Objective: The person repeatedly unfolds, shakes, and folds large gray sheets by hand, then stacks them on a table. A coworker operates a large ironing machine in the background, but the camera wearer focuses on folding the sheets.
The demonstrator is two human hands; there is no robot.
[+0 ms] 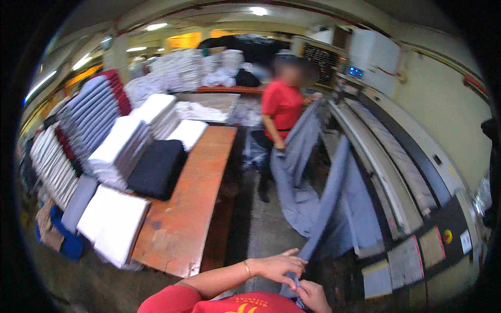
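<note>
A long grey-blue cloth sheet (334, 182) runs from my hands toward another person (284, 101) in a red shirt. My left hand (276, 267), with a bracelet at the wrist, has its fingers over the gathered edge of the sheet and its thumb against it. Close beside it, my right hand (314, 296) pinches the same edge near the bottom of the view. Between us the sheet sags in a deep fold, and part of it hangs against the machine. The other person holds the far end in both hands.
At right stands a long ironing machine (389, 161) with rollers. On the left, a worn wooden table (190, 203) carries white folded linens (112, 219) and a black folded stack (157, 167). Tall grey folded piles (94, 112) rise behind. Between table and machine runs a floor aisle (266, 224).
</note>
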